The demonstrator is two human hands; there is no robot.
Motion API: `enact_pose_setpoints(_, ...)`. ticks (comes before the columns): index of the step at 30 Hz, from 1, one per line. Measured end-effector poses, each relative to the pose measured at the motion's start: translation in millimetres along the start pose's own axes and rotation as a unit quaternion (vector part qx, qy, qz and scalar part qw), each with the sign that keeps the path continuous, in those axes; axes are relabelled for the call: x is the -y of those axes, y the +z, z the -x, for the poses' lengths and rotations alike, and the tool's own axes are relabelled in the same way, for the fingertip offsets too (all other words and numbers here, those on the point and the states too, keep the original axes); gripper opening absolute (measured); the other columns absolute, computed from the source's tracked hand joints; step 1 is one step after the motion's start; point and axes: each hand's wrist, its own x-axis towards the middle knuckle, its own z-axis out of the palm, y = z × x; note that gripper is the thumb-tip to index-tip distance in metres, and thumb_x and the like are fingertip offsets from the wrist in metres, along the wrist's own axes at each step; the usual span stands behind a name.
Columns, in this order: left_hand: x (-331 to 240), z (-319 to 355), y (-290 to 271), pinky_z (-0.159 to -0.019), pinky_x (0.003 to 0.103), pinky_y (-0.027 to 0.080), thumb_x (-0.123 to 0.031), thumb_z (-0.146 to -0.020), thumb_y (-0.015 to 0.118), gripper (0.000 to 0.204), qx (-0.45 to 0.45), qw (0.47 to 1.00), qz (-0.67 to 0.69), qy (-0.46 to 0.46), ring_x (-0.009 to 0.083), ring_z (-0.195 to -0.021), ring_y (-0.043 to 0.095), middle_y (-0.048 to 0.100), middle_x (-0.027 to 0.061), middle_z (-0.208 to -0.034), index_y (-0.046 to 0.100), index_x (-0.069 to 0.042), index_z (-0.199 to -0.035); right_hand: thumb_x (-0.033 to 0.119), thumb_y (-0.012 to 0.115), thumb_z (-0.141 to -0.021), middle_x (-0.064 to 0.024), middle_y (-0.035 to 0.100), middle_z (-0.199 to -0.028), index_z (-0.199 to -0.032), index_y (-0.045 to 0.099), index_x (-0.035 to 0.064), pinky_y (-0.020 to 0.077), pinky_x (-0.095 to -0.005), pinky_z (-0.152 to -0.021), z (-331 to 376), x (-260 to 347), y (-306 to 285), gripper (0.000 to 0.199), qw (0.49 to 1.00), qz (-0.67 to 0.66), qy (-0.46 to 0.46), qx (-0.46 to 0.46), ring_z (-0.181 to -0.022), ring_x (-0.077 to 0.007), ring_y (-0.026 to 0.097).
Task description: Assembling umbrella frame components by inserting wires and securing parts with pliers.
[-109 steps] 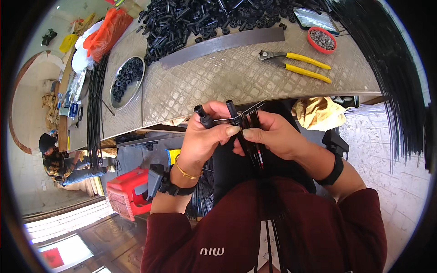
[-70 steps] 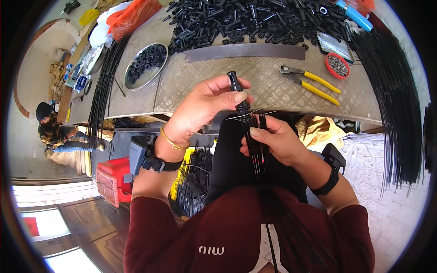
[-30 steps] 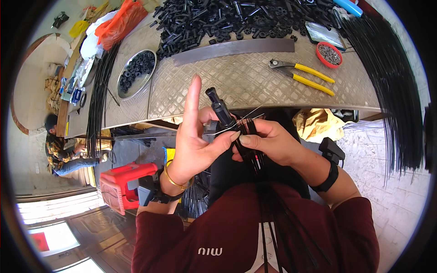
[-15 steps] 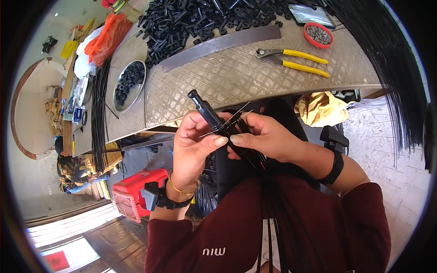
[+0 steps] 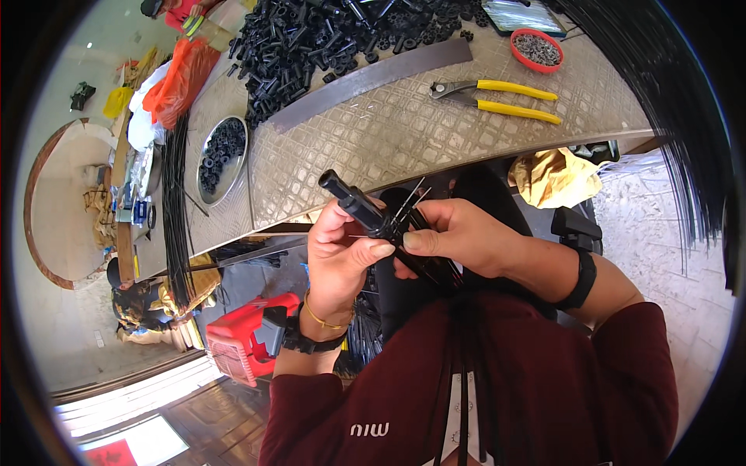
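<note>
Black plastic tube [image 5: 359,206], tilted with its upper end pointing up and to the left, sits between both hands just in front of the worktop [image 5: 404,132] edge. Left hand [image 5: 339,260] wraps around its lower part, thumb and fingers [image 5: 371,251] pressed onto it. Right hand [image 5: 460,235] meets it from the other side, its fingers pinching a bundle of thin black rods [image 5: 435,268] that runs down over the maroon shirt; a few thin wire ends [image 5: 410,202] stick up between the two hands.

Behind the hands, the patterned metal worktop carries yellow-handled pliers [image 5: 497,97], a long flat metal strip [image 5: 373,78], a heap of black plastic parts [image 5: 326,35] and a small red dish [image 5: 538,48] of tiny pieces. A round metal bowl [image 5: 221,151] holding more black parts stands to the left, beside a long bunch of black rods [image 5: 177,202]. An orange plastic bag [image 5: 180,78] lies further back. More black rods [image 5: 676,116] hang over the right end. Below the worktop are a yellow cloth [image 5: 556,175] and a red crate [image 5: 245,342].
</note>
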Motion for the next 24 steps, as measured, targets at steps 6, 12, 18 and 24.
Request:
enact_pose_setpoints(6, 15, -7, -9, -0.071, 0.026, 0.048, -0.011, -0.069, 0.078, 0.039, 0.063, 0.997, 0.022, 0.023, 0.0146, -0.08, 0.06, 0.061, 0.0093, -0.094, 0.057, 0.0, -0.099, 0.019, 0.062, -0.088, -0.0084, 0.064, -0.084, -0.096, 0.055, 0.0001, 0.0494, -0.0275, -0.072, 2, -3, -8, 0.022, 0.999, -0.01, -0.008, 0.047, -0.076, -0.0143, 0.062)
enact_pose_setpoints(12, 32, -32, -12, -0.09, 0.038, 0.042, -0.029, -0.063, 0.081, 0.045, 0.162, 0.981, 0.0, 0.105, 0.0261, -0.117, 0.045, 0.043, 0.0206, -0.129, 0.062, -0.003, -0.096, 0.018, 0.058, -0.09, -0.0084, 0.064, -0.09, -0.106, 0.055, -0.0005, 0.0488, -0.0274, -0.076, 3, 5, -8, 0.025, 0.994, 0.013, -0.02, 0.104, -0.08, -0.0143, 0.061)
enact_pose_setpoints(18, 17, -31, -5, -0.091, 0.039, 0.045, -0.027, -0.069, 0.078, 0.054, 0.052, 0.998, -0.029, -0.001, 0.026, -0.112, 0.051, 0.044, 0.0182, -0.131, 0.052, -0.003, -0.11, 0.016, 0.054, -0.092, -0.0073, 0.063, -0.09, -0.108, 0.055, 0.0009, 0.0509, -0.0287, -0.075, 1, 6, -11, 0.022, 0.995, 0.007, -0.08, 0.053, -0.081, -0.0146, 0.062)
enact_pose_setpoints(24, -37, 12, 2, -0.08, 0.028, 0.045, -0.014, -0.084, 0.061, 0.027, -0.001, 0.981, -0.181, 0.072, 0.0146, -0.088, 0.055, 0.06, 0.0106, -0.092, 0.056, 0.005, -0.103, 0.017, 0.054, -0.092, -0.0103, 0.064, -0.092, -0.106, 0.054, 0.0, 0.0531, -0.0313, -0.073, -7, 10, -8, 0.022, 0.988, 0.046, -0.128, -0.068, -0.083, -0.0194, 0.064)
